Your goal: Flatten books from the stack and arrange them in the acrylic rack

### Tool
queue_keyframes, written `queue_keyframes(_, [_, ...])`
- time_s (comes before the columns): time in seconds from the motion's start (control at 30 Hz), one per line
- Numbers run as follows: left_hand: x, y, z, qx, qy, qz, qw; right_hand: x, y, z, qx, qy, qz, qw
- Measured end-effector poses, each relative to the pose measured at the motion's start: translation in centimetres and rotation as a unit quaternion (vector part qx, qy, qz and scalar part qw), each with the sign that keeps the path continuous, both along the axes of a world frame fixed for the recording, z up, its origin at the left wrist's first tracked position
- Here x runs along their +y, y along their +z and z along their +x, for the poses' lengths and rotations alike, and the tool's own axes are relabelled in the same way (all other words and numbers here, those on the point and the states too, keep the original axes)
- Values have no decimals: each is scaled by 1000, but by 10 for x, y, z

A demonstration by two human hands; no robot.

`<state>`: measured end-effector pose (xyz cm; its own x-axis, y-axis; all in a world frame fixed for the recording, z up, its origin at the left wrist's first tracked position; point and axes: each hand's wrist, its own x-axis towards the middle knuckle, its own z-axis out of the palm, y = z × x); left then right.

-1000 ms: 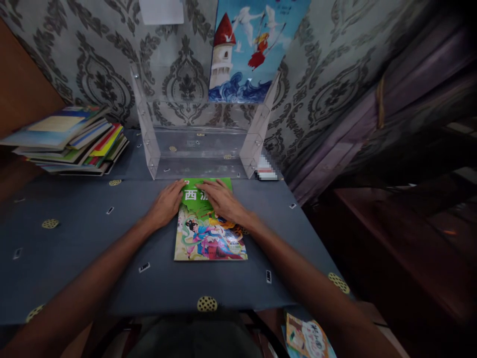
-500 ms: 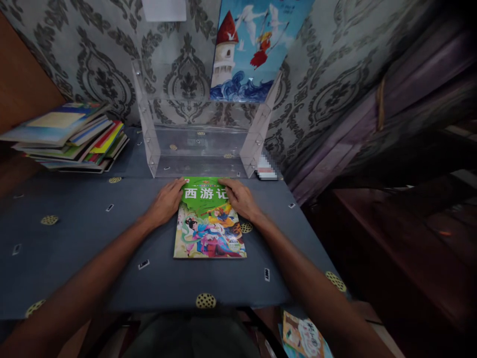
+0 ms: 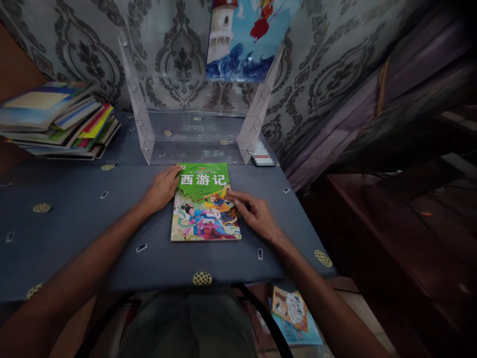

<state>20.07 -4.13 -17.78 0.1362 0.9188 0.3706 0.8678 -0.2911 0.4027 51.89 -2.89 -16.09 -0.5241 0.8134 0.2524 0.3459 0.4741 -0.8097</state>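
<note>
Green book [image 3: 203, 199] w/ title "西游记" lies behind tabletop [image 3: 82, 223] front edge; my L hand [image 3: 164, 188] touches it, fingers extended; R hand [image 3: 258, 215] curled, grip I can't tell.

Fine print [image 3: 203, 172] on the book [image 3: 201, 199] illegible, tower picture [image 3: 240, 54] partly beyond the top edge

Seeing a stack of books [image 3: 59, 124] lying askew at the far left of a cloth-covered table [image 3: 74, 214] — with yellow and red edges showing. Looking through a clear tiered stand [image 3: 251, 127] to a grey wall [image 3: 87, 54] with dark ornate patterning, and finding a blue illustrated cover [image 3: 242, 54] at upper right, showing a white tower and curling waves. Catching a pixelated object [image 3: 264, 155] just beside the stand. Noticing a purple curtain [image 3: 346, 104] with a tan band [image 3: 382, 89], reddish-brown furniture [image 3: 372, 238] in shadow — and spotting an orange-and-blue book [image 3: 292, 313] below the near edge.
</note>
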Motion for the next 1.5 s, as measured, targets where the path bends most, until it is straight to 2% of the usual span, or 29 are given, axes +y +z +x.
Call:
queue_keyframes(0.23, [3, 3, -3, 18, 3, -15, 1000, -46, 1, 15, 22, -2, -11, 1000])
queue_keyframes(0.33, [-4, 14, 4, 40, 2, -7, 999, -53, 4, 19, 37, 10, -32, 999])
queue_keyframes(0.43, [-26, 34, 32, 71, -43, 14, 996, -50, 7, 22, 54, 22, -61, 996])
queue_keyframes(0.53, [-59, 51, 73, 102, -166, -8, 981, -40, 10, 21, 69, 30, -94, 993])
queue_keyframes(0.57, [-69, 54, 86, 116, -181, -14, 977, -36, 10, 20, 74, 31, -103, 991])
queue_keyframes(0.63, [-84, 54, 107, 155, -189, -26, 969, -28, 10, 17, 86, 32, -111, 990])
queue_keyframes(0.73, [-92, 46, 121, 211, -169, -37, 962, -19, 5, 12, 118, 36, -108, 986])
queue_keyframes(0.87, [-90, 42, 121, 255, -156, -16, 954, -17, -3, 11, 166, 25, -133, 977])
queue_keyframes(1.13, [-91, 60, 120, 266, -168, 42, 948, -16, -5, 15, 206, 44, -177, 962])
queue_keyframes(1.23, [-92, 61, 121, 267, -167, 57, 947, -16, -6, 15, 211, 49, -172, 961])
queue_keyframes(1.33, [-93, 54, 121, 276, -167, 85, 943, -17, -6, 14, 195, 45, -143, 969])
queue_keyframes(1.5, [-96, 41, 120, 293, -163, 107, 936, -8, -4, 7, 88, 54, -12, 995])
